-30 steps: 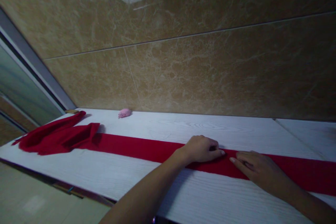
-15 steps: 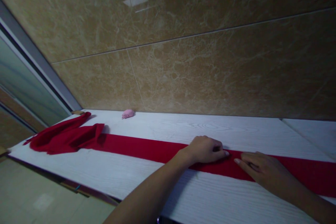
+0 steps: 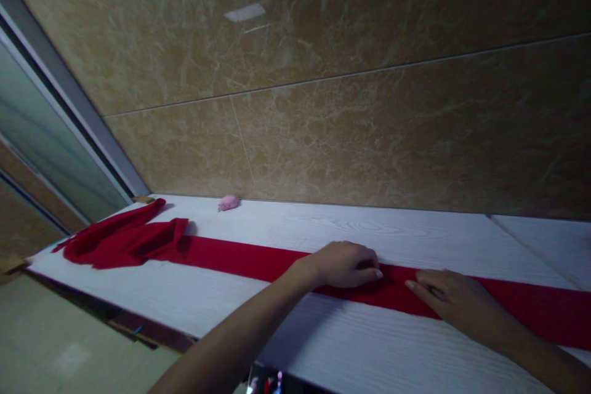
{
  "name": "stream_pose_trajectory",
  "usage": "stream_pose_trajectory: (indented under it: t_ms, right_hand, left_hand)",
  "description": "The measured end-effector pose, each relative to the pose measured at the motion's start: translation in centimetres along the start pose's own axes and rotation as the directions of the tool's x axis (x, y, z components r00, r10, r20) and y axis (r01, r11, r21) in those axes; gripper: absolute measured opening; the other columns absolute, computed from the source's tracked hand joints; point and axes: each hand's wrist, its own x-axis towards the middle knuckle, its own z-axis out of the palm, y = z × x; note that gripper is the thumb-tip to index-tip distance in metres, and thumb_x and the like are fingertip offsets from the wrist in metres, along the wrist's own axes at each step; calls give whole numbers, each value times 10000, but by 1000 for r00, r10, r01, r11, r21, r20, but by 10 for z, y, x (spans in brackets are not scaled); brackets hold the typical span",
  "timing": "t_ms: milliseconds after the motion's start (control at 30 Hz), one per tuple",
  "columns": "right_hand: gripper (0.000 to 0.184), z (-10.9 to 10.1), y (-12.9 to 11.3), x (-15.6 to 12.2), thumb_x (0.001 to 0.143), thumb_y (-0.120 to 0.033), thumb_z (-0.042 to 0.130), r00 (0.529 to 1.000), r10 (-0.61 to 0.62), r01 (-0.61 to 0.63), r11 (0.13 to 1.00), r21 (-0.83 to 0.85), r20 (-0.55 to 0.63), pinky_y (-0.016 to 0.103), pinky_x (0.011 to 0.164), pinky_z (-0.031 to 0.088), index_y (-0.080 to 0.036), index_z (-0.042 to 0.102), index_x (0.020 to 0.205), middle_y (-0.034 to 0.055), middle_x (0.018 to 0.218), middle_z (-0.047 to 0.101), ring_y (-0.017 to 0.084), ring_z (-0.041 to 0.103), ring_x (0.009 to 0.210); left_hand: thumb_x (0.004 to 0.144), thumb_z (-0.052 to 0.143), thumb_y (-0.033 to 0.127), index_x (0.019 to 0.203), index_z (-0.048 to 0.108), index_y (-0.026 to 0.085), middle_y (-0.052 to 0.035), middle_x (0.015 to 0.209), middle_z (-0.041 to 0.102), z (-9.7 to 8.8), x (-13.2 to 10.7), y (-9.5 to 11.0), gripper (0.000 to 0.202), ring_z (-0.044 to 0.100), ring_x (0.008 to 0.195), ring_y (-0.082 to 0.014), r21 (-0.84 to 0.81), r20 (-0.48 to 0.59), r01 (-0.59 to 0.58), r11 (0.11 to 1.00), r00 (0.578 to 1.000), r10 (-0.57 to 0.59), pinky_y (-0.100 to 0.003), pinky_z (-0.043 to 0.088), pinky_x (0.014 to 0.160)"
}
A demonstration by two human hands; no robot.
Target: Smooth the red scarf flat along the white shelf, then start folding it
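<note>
White tabletop (image 3: pixel 392 348): it stretched from about 8 o'clock to about 4 o'clock, the hours being counted around the middle of the view; its surface had a faint wood grain.
Red cloth (image 3: pixel 249 260): it lay lengthwise on this tabletop, as a flat strip which left the view between 3 and 4 o'clock; between 8 and 9 o'clock its other part was loosely heaped, with raised folds.
Left hand (image 3: pixel 346 265): it rested on the strip at 5 o'clock, back upward; the fingers were curled together and the thumb tip was down by the cloth. Whether they pinched any fabric, I could not tell.
Right hand (image 3: pixel 446 295): it was also on the strip, at 4 o'clock; the fingers were bent close together, with their tips partly hidden. I could not tell if they were clamped on the fabric.
Thumbs: they pointed toward each other, near but not touching, with red cloth showing between.
Pink object (image 3: pixel 228 202): small and rounded, it sat between 8 and 9 o'clock, near the wall (image 3: pixel 323 135) and apart from the cloth.
Glass panel (image 3: pixel 46 129): it stood at 9 o'clock in a grey frame (image 3: pixel 69 87).
Dark object (image 3: pixel 281 381): it was at 6 o'clock, cut by the lower edge.
</note>
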Motion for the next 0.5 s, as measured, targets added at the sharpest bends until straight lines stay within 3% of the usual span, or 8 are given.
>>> stream_pose_trajectory:
  t_ms: [100,200,267,333,400,500]
  right_hand:
    - [441,-6,-6,1,981,-436,399,999,-26,25,999,29,44,317,560,356,-227,524,614,24,604,600,182,549,556]
    - [412,-10,-19,5,1007,-401,405,988,-144,148,987,61,-56,335,674,446,-218,576,680,42,723,630,191,589,686]
    - [361,-8,-33,11,1024,-376,411,971,-225,232,967,104,-77,363,826,494,-211,676,843,73,908,687,208,629,866]
    - [345,-3,-48,18,1033,-359,415,962,-274,273,950,148,-17,412,997,474,-210,715,1119,110,1185,690,230,614,1114]
    - [414,3,-61,24,1037,-369,416,948,-299,280,945,169,103,476,1150,366,-213,631,1355,122,1449,567,253,484,1356]
    - [530,11,-72,31,1048,-473,398,899,-326,277,941,195,292,533,1245,170,-253,436,1528,80,1621,342,261,249,1515]
  left_hand:
    - [996,521,291,1084,699,202,-55,1089,736,-11,-46,-9,217,648,1035,-191,2,-146,50,999,988,-49,-314,481,958]
    - [1011,494,266,1209,669,254,-30,1297,682,-9,-95,-18,265,532,1313,-207,4,-232,143,990,963,-138,-380,404,1136]
    - [1028,461,280,1360,587,314,9,1472,566,-3,-121,-22,357,369,1468,-214,35,-209,215,976,956,-203,-453,314,1220]
    - [1047,419,315,1475,469,358,35,1576,435,3,-136,-21,432,242,1530,-215,72,-154,260,963,957,-247,-515,222,1260]
    - [1063,373,375,1536,364,376,41,1621,340,6,-143,-18,473,174,1547,-211,85,-96,275,958,959,-267,-537,159,1272]
    - [1066,312,482,1569,284,369,23,1647,257,6,-143,-15,516,136,1551,-207,70,-6,287,955,958,-288,-530,120,1276]
